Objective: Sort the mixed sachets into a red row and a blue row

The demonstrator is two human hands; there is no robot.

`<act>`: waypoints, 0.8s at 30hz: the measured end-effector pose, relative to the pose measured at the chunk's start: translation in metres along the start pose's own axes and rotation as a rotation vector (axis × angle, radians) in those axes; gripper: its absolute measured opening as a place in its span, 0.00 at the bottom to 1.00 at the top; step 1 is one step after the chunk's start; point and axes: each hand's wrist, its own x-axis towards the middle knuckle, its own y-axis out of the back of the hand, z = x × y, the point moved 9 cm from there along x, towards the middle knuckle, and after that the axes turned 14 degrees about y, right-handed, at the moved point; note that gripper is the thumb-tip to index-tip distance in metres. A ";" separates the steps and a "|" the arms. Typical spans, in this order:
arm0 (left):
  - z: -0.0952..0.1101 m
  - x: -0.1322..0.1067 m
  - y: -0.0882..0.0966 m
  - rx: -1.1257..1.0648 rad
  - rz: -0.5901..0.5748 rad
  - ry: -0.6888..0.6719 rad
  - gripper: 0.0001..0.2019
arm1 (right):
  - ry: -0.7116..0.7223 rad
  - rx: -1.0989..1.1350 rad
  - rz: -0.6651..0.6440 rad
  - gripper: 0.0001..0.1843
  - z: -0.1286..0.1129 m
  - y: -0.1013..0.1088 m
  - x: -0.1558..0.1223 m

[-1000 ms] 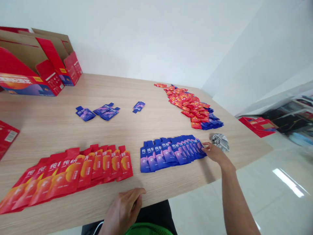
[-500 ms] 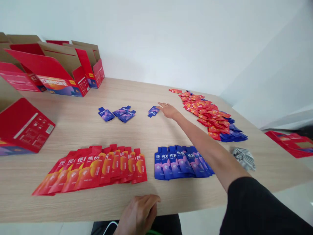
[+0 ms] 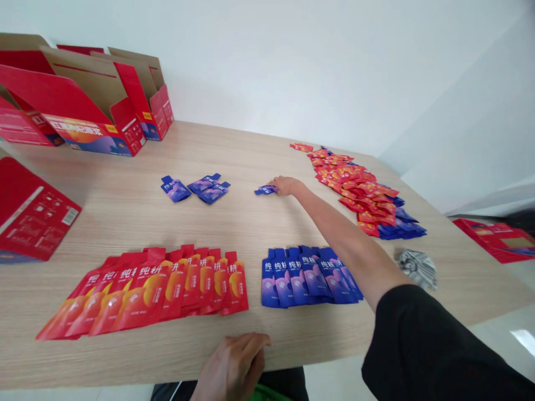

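Note:
My right hand reaches far across the table, its fingers closed on the edge of a single blue pouch, which looks tilted up slightly. Close to me, my left hand rests at the table's front edge with its fingers curled in and nothing visible in them. Between the hands lie two overlapping rows: red pouches at left and blue pouches at right, under my right forearm. Farther left are a lone blue pouch and two more blue pouches touching each other.
Open red cartons stand at the back left, with another red carton nearer. A heap of red and blue pouches spreads along the right. Beside my forearm lies a crumpled grey striped item. Another red box sits beyond the table's right edge.
My right hand has closed from spread fingers onto the blue pouch, which has tilted. My left hand stays curled at the table edge. The view has shifted slightly.

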 end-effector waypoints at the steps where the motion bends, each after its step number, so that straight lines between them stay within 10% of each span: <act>1: 0.001 0.000 0.001 0.007 0.003 -0.002 0.15 | 0.002 0.018 -0.006 0.34 0.001 -0.002 -0.008; 18: -0.003 0.002 0.007 0.070 0.060 0.018 0.14 | -0.145 0.199 -0.006 0.37 -0.023 -0.003 -0.113; 24: -0.001 0.005 0.009 0.056 0.045 0.002 0.14 | -0.323 0.209 0.122 0.31 -0.049 0.006 -0.189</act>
